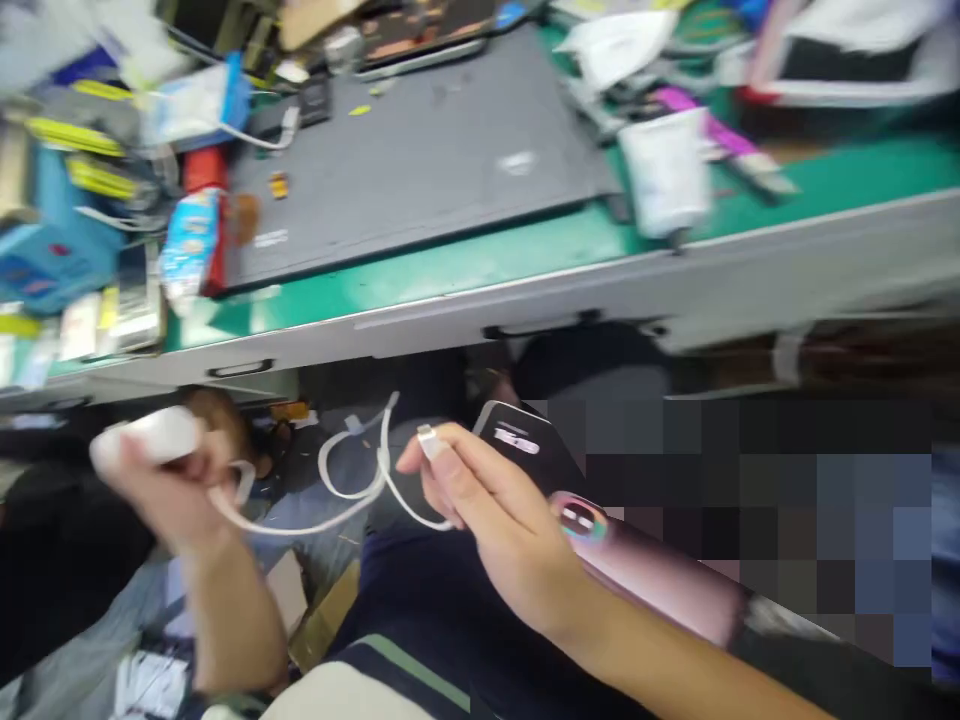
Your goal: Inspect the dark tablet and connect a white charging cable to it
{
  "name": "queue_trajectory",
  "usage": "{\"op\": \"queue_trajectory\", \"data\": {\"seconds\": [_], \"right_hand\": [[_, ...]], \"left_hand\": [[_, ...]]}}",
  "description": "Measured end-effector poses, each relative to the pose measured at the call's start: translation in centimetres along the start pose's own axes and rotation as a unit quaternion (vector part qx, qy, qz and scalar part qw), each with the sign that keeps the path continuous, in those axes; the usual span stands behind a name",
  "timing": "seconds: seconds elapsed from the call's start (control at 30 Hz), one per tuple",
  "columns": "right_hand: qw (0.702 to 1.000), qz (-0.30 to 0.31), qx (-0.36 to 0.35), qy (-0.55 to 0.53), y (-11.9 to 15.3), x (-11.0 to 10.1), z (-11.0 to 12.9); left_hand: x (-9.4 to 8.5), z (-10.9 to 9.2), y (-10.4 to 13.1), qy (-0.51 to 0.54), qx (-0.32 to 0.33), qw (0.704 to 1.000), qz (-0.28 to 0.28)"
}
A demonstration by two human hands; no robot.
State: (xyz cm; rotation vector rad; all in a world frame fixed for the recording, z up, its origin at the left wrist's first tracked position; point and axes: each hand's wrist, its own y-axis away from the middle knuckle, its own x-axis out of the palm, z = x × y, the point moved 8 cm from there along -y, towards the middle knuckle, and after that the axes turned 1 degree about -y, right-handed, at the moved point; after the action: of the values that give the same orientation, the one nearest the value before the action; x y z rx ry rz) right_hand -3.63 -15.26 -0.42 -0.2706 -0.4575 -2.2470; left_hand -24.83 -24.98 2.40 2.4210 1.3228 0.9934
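Fingers of my right hand (pixel 510 520) pinch a white plug (pixel 430 442), metal tip poking out past them. Left hand (pixel 172 503) is closed round a white block (pixel 166 435); blurred, can't read ports. White cable (pixel 292 531) sags between the hands with one loose loop; where it meets the block is hidden. Step, as I read it: plug and block handled in the air, tip mated to nothing. Next move probably calls for a steady pinch behind the tip and slack in the cable. Block looks smooth, rounded plastic; cable thin, bendy. Just beyond my right fingers: dark slab (pixel 544 440), pale rim. Beside my right wrist: rounded pink device (pixel 667 582), satin sheen. Well past both hands: grey mat (pixel 420 170), green benchtop (pixel 420 270).
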Motion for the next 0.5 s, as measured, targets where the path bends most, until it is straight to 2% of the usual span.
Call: {"op": "queue_trajectory", "data": {"seconds": [0.03, 0.07, 0.2, 0.27, 0.37, 0.5], "right_hand": [[0.999, 0.031, 0.016, 0.015, -0.3, 1.0, -0.2], [0.997, 0.065, 0.028, 0.036, -0.7, 2.1, -0.4], [0.980, 0.169, 0.050, 0.097, -2.2, 6.3, -0.7], [0.978, 0.167, 0.044, 0.117, -3.0, 7.1, -0.2], [0.981, 0.137, 0.033, 0.131, -4.1, 6.9, 0.9], [0.979, 0.155, 0.042, 0.124, -4.6, 6.9, 1.2]], "left_hand": [[0.1, -0.2, 0.2, 0.004, 0.050, 0.999, -0.011], [0.1, 0.2, 0.3, -0.005, 0.071, 0.997, -0.020], [-0.1, 3.2, -0.4, -0.049, 0.038, 0.998, 0.002], [0.0, 4.0, -0.2, -0.054, 0.028, 0.998, 0.012], [0.2, 4.3, 0.4, -0.059, 0.030, 0.998, 0.014], [0.5, 4.4, 0.6, -0.079, 0.033, 0.996, 0.019]]}}
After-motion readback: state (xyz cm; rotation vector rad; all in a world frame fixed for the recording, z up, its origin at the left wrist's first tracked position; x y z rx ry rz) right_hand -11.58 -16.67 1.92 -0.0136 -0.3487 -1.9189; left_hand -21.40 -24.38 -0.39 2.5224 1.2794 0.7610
